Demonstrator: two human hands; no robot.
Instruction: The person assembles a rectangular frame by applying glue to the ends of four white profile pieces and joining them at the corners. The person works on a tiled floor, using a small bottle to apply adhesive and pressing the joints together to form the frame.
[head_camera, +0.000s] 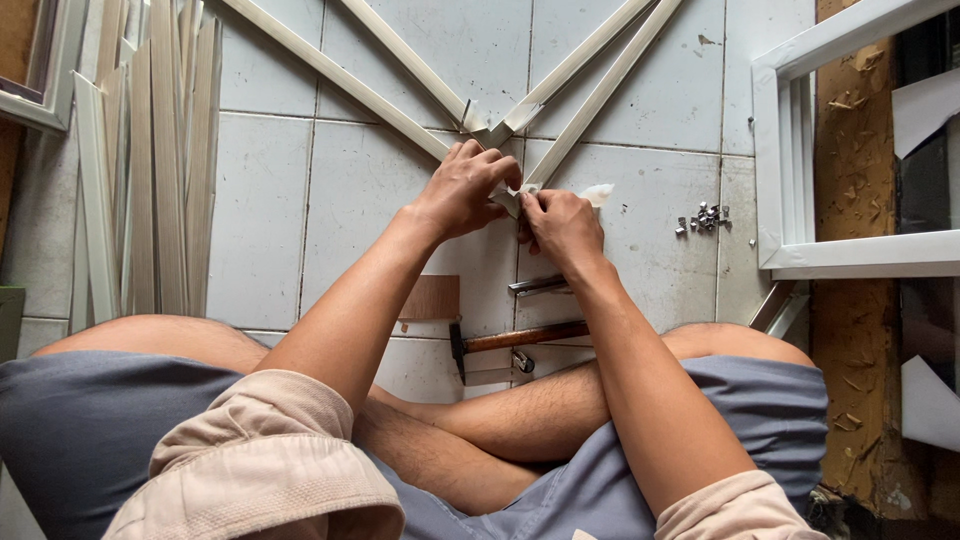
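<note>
Both your hands, left (462, 190) and right (562, 228), pinch the mitred corner (510, 200) to keep the strips aligned; hammer (520, 340) lies just below the corner.

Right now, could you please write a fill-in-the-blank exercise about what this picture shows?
1. Both hands, left hand and right hand, meet at the corner of two pale ____.
2. The hammer lies on the floor between the person's ____.
3. The small metal pieces lie to the ____ of the right hand.

Missing words: strips; knees; right
</note>
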